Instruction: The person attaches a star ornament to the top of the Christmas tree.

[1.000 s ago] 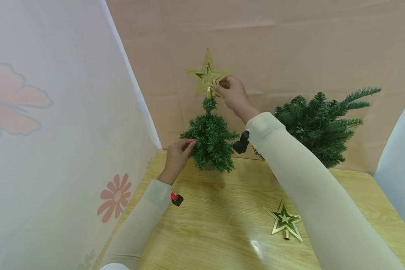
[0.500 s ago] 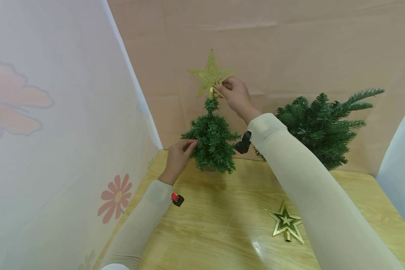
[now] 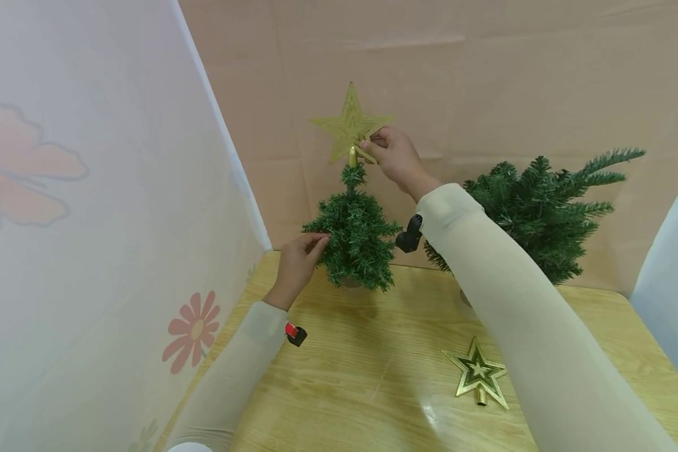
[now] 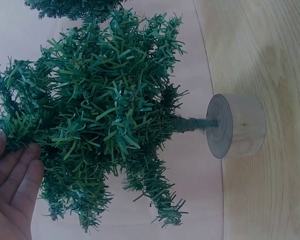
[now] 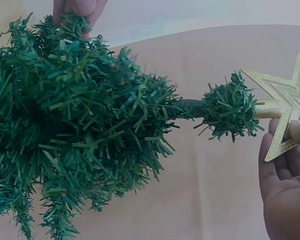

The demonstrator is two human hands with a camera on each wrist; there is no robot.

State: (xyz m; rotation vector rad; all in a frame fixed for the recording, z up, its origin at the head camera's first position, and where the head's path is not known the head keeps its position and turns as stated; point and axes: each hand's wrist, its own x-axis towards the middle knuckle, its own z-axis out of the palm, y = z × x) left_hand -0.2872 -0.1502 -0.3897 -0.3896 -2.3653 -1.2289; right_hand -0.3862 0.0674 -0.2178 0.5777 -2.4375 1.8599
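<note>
A small artificial Christmas tree [image 3: 353,232] stands upright at the table's back left, on a round wooden base [image 4: 240,125]. On its tip sits a gold star tree topper [image 3: 350,122], its sleeve [image 5: 268,109] over the top sprig. My right hand [image 3: 398,157] pinches the star's lower right point between thumb and fingers. My left hand [image 3: 299,260] is at the tree's left side, thumb and fingertips pinching a branch [image 5: 75,25]. A second gold star tree topper [image 3: 478,371] lies flat on the table, beside my right forearm.
A larger artificial tree [image 3: 533,216] stands at the back right, partly hidden by my right sleeve [image 3: 486,263]. The wooden table [image 3: 350,376] is bounded by a brown backdrop [image 3: 429,69] behind and a flowered curtain [image 3: 102,251] on the left.
The star has turned slightly and shifted a little right, then slightly back left, with my right hand still on it. My left hand keeps its place on the branch.
</note>
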